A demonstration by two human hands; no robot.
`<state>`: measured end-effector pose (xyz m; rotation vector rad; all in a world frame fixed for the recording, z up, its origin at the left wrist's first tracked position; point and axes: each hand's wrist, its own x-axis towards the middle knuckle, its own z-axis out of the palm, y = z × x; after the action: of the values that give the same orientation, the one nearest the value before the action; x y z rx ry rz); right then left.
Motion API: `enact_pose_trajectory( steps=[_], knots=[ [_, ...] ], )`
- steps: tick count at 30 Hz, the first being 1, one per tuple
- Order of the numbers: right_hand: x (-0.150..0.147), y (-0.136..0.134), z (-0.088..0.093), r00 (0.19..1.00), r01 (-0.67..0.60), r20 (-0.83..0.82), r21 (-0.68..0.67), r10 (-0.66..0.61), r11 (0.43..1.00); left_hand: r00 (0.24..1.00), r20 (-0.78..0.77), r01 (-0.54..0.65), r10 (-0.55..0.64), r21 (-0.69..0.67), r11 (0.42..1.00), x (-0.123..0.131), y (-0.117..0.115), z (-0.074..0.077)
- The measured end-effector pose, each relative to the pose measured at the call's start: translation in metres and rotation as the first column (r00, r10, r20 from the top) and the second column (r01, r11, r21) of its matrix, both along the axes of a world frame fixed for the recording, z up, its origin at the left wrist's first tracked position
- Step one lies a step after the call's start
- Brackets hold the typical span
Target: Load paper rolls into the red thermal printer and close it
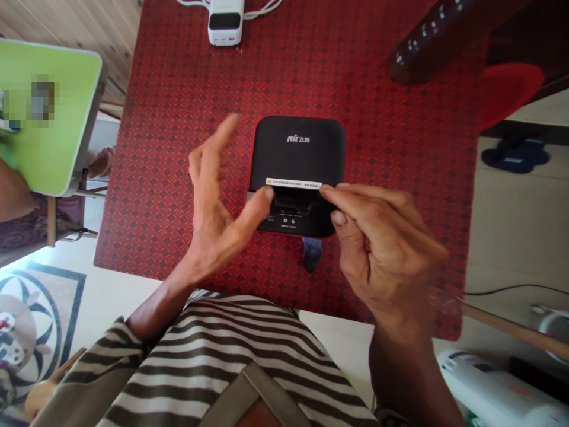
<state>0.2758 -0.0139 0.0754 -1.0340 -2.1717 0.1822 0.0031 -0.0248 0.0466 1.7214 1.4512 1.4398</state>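
A small black printer (298,155) with a white logo lies flat on the red patterned table. A white warning label (293,183) crosses its middle, above a glossy dark strip and a panel of small icons. My left hand (217,201) is at the printer's left side with its fingers spread, the thumb tip at the label's left end. At the right edge, my right hand (377,237) has curled fingers, with the index fingertip at the label's right end and the thumb just below. Whatever lies between those fingers cannot be made out.
A white power bank (226,22) with cables sits at the table's far edge. A dark bottle-like object (413,56) is at the upper right. Some dark blue cloth-like thing (312,252) is below the printer. Another person's arm (13,196) shows by the green table (75,142) at left.
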Motion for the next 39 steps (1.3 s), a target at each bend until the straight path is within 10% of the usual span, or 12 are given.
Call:
enact_pose_trajectory(
  steps=[7,22,39],
  knots=[
    [0.0,-0.002,0.0,1.0,0.009,-0.009,-0.014,-0.01,1.0,0.873,0.489,0.198,0.005,-0.362,0.911,-0.014,0.012,-0.058],
    [0.0,-0.013,-0.013,0.999,0.024,-0.033,-0.041,-0.026,0.999,0.828,0.56,0.222,0.025,-0.369,0.903,-0.003,0.01,-0.04],
    [-0.006,-0.048,-0.045,0.875,0.384,-0.284,-0.082,-0.391,0.92,0.813,0.582,0.275,-0.015,-0.36,0.892,-0.002,-0.006,-0.02]
  ],
)
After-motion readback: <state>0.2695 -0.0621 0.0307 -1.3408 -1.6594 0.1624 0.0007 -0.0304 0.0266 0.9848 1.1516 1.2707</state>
